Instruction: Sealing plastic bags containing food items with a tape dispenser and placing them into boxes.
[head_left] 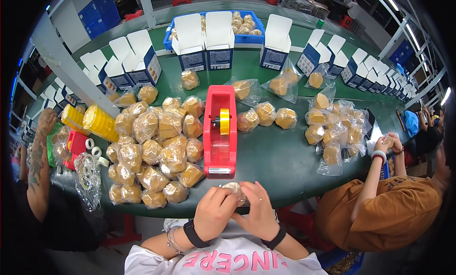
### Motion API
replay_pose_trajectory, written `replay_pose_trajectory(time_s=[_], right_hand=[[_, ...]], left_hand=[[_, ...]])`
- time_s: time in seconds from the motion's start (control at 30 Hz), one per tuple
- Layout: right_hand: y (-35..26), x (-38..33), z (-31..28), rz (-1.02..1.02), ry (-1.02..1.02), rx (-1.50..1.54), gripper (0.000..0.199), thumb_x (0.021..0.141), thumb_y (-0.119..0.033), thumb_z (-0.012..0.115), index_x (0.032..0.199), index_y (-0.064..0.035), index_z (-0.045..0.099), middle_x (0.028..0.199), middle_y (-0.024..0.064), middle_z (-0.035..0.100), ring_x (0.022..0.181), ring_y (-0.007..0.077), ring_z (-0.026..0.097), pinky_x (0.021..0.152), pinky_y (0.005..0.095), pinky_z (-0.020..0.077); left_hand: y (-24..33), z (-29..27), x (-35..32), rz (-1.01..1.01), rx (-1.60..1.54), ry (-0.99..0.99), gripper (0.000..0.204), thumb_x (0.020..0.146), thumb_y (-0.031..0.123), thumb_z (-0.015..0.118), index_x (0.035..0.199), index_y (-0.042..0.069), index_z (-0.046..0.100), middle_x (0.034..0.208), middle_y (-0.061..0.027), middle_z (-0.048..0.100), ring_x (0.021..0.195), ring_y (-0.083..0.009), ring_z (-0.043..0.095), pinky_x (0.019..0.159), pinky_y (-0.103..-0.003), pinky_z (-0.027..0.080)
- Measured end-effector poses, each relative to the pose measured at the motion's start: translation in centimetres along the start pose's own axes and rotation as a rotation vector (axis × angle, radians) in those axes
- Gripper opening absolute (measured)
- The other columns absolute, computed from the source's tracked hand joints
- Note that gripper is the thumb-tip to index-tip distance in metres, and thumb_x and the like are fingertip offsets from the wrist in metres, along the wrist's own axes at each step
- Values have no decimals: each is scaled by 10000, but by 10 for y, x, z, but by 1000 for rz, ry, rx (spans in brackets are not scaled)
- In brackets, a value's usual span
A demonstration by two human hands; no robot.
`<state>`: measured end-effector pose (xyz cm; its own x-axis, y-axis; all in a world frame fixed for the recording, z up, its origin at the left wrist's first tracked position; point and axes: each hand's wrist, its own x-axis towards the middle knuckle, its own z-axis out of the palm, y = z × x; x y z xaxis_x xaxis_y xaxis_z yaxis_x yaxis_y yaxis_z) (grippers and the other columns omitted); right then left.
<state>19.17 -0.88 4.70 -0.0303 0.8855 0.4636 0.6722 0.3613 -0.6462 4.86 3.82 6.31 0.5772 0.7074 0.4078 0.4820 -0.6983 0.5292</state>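
Observation:
Close to the table's near edge, my left hand (pixel 214 209) and my right hand (pixel 259 209) hold one small plastic-wrapped piece (pixel 236 189) between their fingertips. The fingers of both hands are closed about it, and they hide much of it. Just beyond stands a red tape dispenser (pixel 220 90) with a roll of yellow tape (pixel 224 121). Left of the dispenser is a large pile of tan faceted pieces (pixel 154 152) wrapped in see-through film. Three more wrapped pieces (pixel 265 113) sit in a row to its right.
Bagged tan pieces (pixel 332 128) are heaped farther right. Open white-and-blue boxes (pixel 219 40) line the belt, with a blue crate (pixel 167 41) behind. Large yellow tape rolls (pixel 100 123) stand left. A co-worker in a brown shirt (pixel 380 213) sits at right; another person's arm (pixel 40 161) is at left.

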Motion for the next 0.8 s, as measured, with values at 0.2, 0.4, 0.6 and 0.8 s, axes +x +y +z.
replay_pose_trajectory(time_s=[0.2,0.4,0.6,0.8], right_hand=[[10,8,-5,-95,-154,461,639,653,-26,750,1168,-62,374,1121,168,532,1022,349,531,886,414,432],[-16,42,-16,-185,-597,805,627,666,-24,756,1181,-59,401,1134,147,541,1014,322,549,862,385,459],[-33,64,-6,-13,-728,839,605,671,-32,781,1169,-86,442,1160,143,552,1021,255,562,853,352,462],[-37,101,-4,81,-301,433,339,772,-41,685,1096,-27,586,1028,72,584,915,151,565,789,268,465]], left_hand=[[10,-47,-9,-406,-391,-179,234,705,-17,687,922,20,609,931,-62,542,851,-191,586,760,-303,493],[-34,-78,-14,-504,-1278,-576,407,759,-34,677,1135,14,528,1004,-22,544,950,-96,559,815,-249,487],[-54,-87,-27,-712,-1504,-608,428,776,-10,684,1154,20,486,1045,-27,553,962,-83,550,814,-249,488],[-58,-84,-45,-753,-1407,-344,328,803,56,685,1064,17,490,1026,-79,588,942,-123,583,773,-248,496]])
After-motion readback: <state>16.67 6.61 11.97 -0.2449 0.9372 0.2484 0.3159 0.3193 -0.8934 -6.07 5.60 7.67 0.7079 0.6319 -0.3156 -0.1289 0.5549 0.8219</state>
